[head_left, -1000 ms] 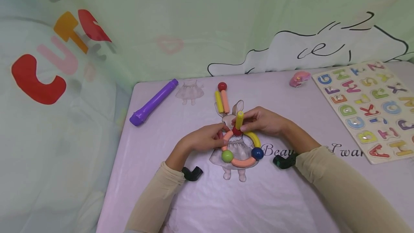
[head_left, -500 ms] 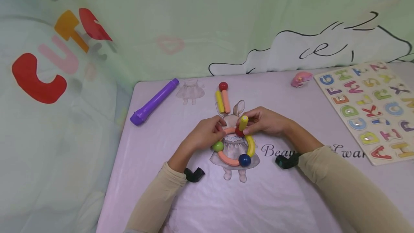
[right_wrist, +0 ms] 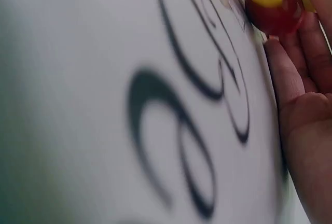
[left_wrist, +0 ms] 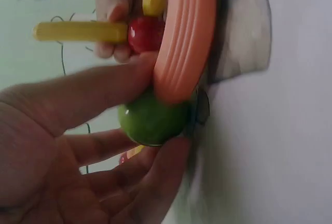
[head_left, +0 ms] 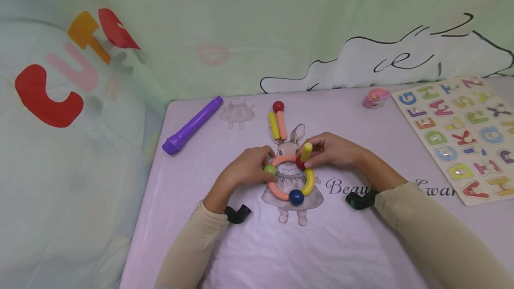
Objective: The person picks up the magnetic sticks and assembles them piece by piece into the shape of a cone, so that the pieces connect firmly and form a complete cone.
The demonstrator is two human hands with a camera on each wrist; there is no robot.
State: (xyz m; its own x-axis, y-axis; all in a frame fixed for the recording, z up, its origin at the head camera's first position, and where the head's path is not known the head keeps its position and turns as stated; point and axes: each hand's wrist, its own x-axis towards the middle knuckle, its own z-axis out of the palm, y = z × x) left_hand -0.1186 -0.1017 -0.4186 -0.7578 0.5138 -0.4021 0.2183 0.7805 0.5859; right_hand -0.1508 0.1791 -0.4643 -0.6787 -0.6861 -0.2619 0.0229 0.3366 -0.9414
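A ring of curved magnetic rods and balls lies on the table over a printed rabbit. It joins a peach curved rod (head_left: 277,191), a green ball (head_left: 270,171), a red ball (head_left: 300,162), a blue ball (head_left: 296,197) and a yellow curved rod (head_left: 309,183). From the red ball a straight yellow stick (head_left: 306,152) stands up. My left hand (head_left: 250,166) holds the green ball (left_wrist: 153,117) between thumb and fingers. At the far right of the ring, my right hand (head_left: 335,151) grips the red ball (right_wrist: 275,14) at the stick's foot.
Beyond the ring lie a loose yellow stick (head_left: 274,125), a peach stick (head_left: 281,125) and another red ball (head_left: 278,106). A purple toy microphone (head_left: 192,125) is at the left. A pink toy (head_left: 376,97) and an alphabet board (head_left: 458,139) lie at the right.
The ring has turned clockwise: the green ball went up and left, the blue ball left, the red ball slightly right. My left hand has shifted from the upper peach rod to the green ball.
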